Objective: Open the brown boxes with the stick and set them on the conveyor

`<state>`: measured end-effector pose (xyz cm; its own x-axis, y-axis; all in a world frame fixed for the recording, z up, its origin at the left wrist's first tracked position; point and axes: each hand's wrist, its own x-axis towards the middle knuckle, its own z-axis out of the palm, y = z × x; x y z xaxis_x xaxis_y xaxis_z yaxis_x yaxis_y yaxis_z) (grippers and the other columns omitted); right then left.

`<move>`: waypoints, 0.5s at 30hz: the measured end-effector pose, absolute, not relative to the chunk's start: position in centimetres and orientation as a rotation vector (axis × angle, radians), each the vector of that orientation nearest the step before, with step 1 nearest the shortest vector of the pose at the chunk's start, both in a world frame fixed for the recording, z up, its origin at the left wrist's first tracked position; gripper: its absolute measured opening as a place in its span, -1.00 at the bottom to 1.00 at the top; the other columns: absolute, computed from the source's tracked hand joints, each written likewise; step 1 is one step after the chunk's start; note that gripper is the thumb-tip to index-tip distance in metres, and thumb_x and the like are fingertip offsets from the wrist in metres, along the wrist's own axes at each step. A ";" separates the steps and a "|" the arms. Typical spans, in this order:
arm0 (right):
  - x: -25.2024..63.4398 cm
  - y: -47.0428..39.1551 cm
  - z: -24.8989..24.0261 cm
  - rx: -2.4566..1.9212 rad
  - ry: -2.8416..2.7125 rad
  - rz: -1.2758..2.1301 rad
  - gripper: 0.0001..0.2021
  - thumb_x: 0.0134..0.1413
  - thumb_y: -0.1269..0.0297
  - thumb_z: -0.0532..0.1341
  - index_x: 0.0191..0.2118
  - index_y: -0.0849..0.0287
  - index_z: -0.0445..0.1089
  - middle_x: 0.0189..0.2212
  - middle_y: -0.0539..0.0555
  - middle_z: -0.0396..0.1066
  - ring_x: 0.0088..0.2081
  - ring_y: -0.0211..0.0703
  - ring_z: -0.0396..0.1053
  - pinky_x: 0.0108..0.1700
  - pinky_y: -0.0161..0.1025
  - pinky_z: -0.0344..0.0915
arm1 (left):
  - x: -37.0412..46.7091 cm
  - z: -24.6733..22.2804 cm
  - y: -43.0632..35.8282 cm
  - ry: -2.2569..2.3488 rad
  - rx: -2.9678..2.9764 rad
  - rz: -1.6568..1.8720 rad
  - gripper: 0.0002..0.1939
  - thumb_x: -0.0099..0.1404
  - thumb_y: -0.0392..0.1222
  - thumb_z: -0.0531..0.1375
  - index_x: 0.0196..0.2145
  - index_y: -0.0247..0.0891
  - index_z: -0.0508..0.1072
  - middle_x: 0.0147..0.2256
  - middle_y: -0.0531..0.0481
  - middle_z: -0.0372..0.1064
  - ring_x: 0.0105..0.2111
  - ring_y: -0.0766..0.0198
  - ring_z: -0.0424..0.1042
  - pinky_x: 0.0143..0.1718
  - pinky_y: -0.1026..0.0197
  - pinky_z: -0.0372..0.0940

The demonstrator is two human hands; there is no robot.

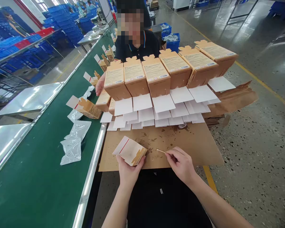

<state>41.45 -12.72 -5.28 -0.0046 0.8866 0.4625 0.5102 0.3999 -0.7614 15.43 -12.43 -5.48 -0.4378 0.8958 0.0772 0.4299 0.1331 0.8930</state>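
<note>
Factory floor with a green conveyor belt (38, 171) along the left, and beside it a brown cardboard sheet (194, 148) with dark wet-looking marks. Work looks partway through. Stacked cartons (156, 73) fill the far part of the sheet, six across the top row, with white flaps (123, 106) sticking out toward the near edge in several layers; none of these flaps looks folded shut. One carton is in hand, flap out, so likely unfinished. More open cartons (91, 109) sit on the belt, near silvery packets (71, 151), apparently not dealt with. Contents of the held carton: cannot tell.

Held carton (130, 152) is over the near-left part of the sheet, tilted, white flap pointing to the far left, tabbed end toward the right hand. Left hand (129, 174) grips it from the near side, thumb and fingers spread around its sides. Right hand (183, 166) is near the middle of the near edge, fingers curled, pinching a thin stick (161, 151); its tip points at the carton but is apart from it. Across the stack is a person in a dark shirt (142, 50), one hand (100, 85) beside the stack's left end.
</note>
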 end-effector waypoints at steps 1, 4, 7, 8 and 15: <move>41.5 -12.8 -5.3 -1.243 -1.655 0.469 -0.76 0.66 0.41 0.29 -0.13 0.01 0.66 -0.34 0.01 0.59 -0.40 -0.19 0.50 -0.35 -0.27 0.53 | 15.4 -5.7 -12.5 1.955 1.271 1.273 -0.10 0.12 0.30 0.70 0.19 -0.06 0.38 0.07 -0.17 0.64 0.08 -0.23 0.75 0.04 -0.19 0.70; 41.6 -13.0 -5.3 -1.243 -1.644 0.464 -0.74 0.68 0.39 0.28 -0.14 0.01 0.66 -0.35 0.01 0.59 -0.42 -0.20 0.48 -0.38 -0.27 0.52 | 15.5 -6.6 -12.4 2.005 1.286 1.311 -0.14 0.11 0.30 0.69 0.13 -0.02 0.38 0.04 -0.17 0.64 -0.01 -0.18 0.76 -0.09 -0.14 0.69; 41.6 -13.0 -5.0 -1.238 -1.639 0.474 -0.76 0.65 0.42 0.31 -0.13 0.00 0.65 -0.35 0.00 0.59 -0.42 -0.21 0.48 -0.38 -0.28 0.52 | 15.8 -7.3 -12.0 1.994 1.329 1.303 -0.20 0.13 0.29 0.67 0.08 -0.01 0.37 -0.02 -0.15 0.63 -0.06 -0.17 0.76 -0.17 -0.10 0.67; 41.6 -13.0 -4.8 -1.235 -1.640 0.474 -0.77 0.64 0.43 0.31 -0.13 0.00 0.65 -0.35 0.00 0.59 -0.42 -0.20 0.49 -0.37 -0.28 0.52 | 15.8 -7.3 -11.9 1.983 1.348 1.290 -0.22 0.13 0.29 0.66 0.07 -0.02 0.37 -0.03 -0.14 0.63 -0.06 -0.17 0.76 -0.17 -0.10 0.68; 43.2 -12.9 -3.3 -1.244 -1.626 0.377 -0.75 0.62 0.42 0.33 -0.18 0.01 0.65 -0.40 -0.02 0.61 -0.47 -0.20 0.52 -0.41 -0.28 0.54 | 6.6 -4.3 -11.5 2.318 1.199 1.312 -0.10 0.02 0.30 0.71 0.05 0.01 0.30 -0.01 -0.05 0.60 0.08 -0.31 0.74 0.18 -0.45 0.69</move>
<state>43.17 -12.93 -3.35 0.0427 0.8530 0.5202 0.5369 0.4195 -0.7320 6.65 -11.51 -4.33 -0.6425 0.7423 0.1904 0.5454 0.2684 0.7940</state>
